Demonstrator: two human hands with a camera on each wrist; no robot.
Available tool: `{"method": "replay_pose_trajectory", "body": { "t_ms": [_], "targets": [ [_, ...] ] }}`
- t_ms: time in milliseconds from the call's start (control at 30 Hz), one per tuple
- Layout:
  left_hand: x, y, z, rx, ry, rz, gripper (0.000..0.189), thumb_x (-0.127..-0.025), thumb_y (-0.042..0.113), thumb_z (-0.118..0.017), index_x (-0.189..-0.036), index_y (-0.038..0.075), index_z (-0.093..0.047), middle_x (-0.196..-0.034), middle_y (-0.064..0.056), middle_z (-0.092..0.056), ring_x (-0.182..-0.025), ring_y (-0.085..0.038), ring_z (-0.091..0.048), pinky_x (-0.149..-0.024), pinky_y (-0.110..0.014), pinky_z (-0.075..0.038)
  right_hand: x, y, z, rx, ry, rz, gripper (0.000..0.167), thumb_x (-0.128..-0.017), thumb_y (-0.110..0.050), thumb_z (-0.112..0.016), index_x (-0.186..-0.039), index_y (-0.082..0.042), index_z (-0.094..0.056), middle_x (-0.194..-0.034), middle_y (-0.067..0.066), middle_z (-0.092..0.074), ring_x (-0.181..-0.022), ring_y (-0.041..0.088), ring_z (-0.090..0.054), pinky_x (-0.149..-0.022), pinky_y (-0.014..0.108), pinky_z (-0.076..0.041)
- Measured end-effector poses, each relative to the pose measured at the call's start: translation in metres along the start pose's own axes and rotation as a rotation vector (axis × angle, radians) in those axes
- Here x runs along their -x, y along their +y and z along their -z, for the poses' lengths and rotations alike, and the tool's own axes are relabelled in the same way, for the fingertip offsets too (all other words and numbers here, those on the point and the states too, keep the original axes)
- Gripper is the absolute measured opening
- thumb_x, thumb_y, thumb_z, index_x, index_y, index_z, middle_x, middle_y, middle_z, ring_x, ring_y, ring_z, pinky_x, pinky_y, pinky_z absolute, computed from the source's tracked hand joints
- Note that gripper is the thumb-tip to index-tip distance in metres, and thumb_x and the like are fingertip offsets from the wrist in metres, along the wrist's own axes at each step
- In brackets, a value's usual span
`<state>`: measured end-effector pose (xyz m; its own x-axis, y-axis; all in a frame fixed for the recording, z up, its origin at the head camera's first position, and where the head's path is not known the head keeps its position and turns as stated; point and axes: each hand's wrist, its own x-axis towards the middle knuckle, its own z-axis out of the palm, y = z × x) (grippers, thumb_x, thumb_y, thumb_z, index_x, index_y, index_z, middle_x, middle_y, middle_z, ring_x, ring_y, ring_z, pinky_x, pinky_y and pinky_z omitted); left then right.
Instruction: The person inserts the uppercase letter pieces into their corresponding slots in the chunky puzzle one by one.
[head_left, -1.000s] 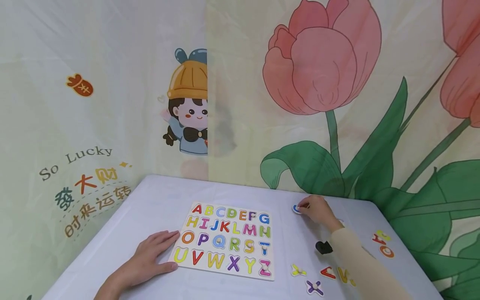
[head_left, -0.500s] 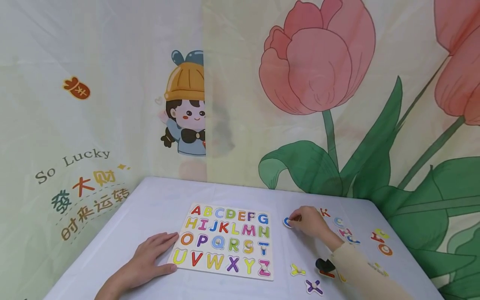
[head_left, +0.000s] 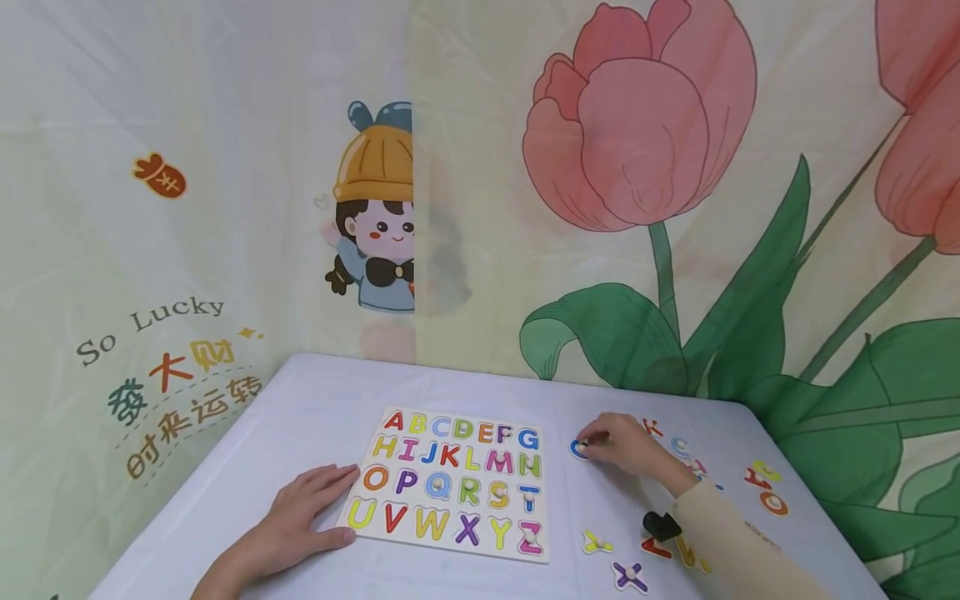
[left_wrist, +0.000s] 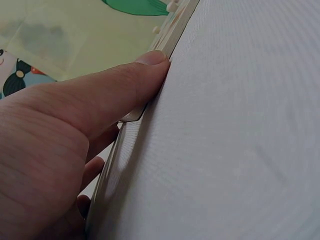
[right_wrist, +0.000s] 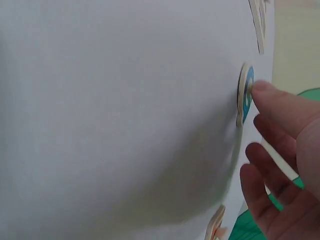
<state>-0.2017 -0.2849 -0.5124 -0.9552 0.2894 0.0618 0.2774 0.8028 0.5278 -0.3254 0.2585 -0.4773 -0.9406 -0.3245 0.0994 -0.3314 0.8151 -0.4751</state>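
My right hand (head_left: 630, 446) pinches a blue letter piece (head_left: 577, 448) by its knob, to the right of the letter board. In the right wrist view the thumb meets the blue piece (right_wrist: 241, 97) close to the tabletop; whether it touches the table I cannot tell. The other fingers stand apart. My left hand (head_left: 288, 517) rests at the board's left side, its fingertips and thumb against the edge. The pale alphabet board (head_left: 409, 534) has knobbed pieces in some slots, including M, S, T and Z. In the left wrist view the thumb (left_wrist: 120, 85) touches the board's edge.
Loose letters lie on the white table (head_left: 292, 425): a yellow Y (head_left: 597, 542), a purple X (head_left: 630, 576), a red V (head_left: 657, 547), an orange O (head_left: 773, 503) and several more near the right forearm. A printed curtain (head_left: 480, 208) hangs behind.
My right hand has come nearer and slightly left with the blue letter, then stayed almost still over the last half second. The left hand and the board keep their places.
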Motion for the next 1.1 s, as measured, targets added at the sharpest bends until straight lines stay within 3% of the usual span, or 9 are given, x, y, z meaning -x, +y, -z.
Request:
{"method": "replay_pose_trajectory", "body": {
  "t_ms": [200, 500, 700, 900, 1100],
  "targets": [
    [0.000, 0.000, 0.001, 0.001, 0.005, -0.002, 0.092, -0.083, 0.067, -0.079, -0.159, 0.021, -0.053, -0.163, -0.005, -0.048, -0.152, -0.041, -0.033, -0.114, -0.072, -0.027, -0.009, 0.007, 0.013, -0.004, -0.102, 0.130, 0.021, -0.092, -0.008, -0.083, -0.111, -0.017, -0.082, -0.101, -0.008, -0.072, -0.094, 0.011, -0.062, -0.081, 0.028, -0.055],
    [0.000, 0.002, 0.001, 0.002, 0.008, -0.003, 0.093, -0.083, 0.067, -0.079, -0.159, 0.020, -0.052, -0.163, -0.005, -0.048, -0.152, -0.040, -0.034, -0.114, -0.072, -0.027, -0.018, 0.006, 0.015, -0.040, -0.207, 0.108, 0.017, -0.091, -0.010, -0.083, -0.106, -0.019, -0.085, -0.099, -0.007, -0.070, -0.091, 0.011, -0.061, -0.080, 0.025, -0.056],
    [-0.001, 0.003, 0.003, 0.001, 0.002, -0.001, 0.094, -0.083, 0.068, -0.079, -0.159, 0.020, -0.052, -0.163, -0.005, -0.048, -0.152, -0.041, -0.033, -0.115, -0.072, -0.026, -0.018, 0.008, 0.013, -0.064, -0.183, 0.036, 0.014, -0.091, -0.012, -0.084, -0.101, -0.021, -0.085, -0.098, -0.008, -0.070, -0.093, 0.012, -0.062, -0.083, 0.027, -0.056],
    [-0.002, 0.001, -0.001, 0.003, -0.029, 0.030, 0.095, -0.082, 0.069, -0.079, -0.160, 0.022, -0.051, -0.164, -0.005, -0.047, -0.152, -0.040, -0.032, -0.116, -0.073, -0.027, -0.014, 0.011, 0.009, -0.076, -0.156, 0.024, 0.008, -0.090, -0.018, -0.086, -0.096, -0.023, -0.084, -0.095, -0.008, -0.070, -0.093, 0.013, -0.062, -0.083, 0.030, -0.056],
    [-0.001, 0.001, -0.001, -0.004, -0.026, 0.030, 0.095, -0.081, 0.068, -0.080, -0.159, 0.022, -0.052, -0.164, -0.005, -0.047, -0.152, -0.040, -0.033, -0.116, -0.072, -0.026, -0.016, -0.006, 0.000, -0.093, -0.067, -0.003, 0.008, -0.090, -0.020, -0.087, -0.098, -0.020, -0.084, -0.093, -0.008, -0.071, -0.087, 0.013, -0.060, -0.074, 0.025, -0.054]
  ]
}}
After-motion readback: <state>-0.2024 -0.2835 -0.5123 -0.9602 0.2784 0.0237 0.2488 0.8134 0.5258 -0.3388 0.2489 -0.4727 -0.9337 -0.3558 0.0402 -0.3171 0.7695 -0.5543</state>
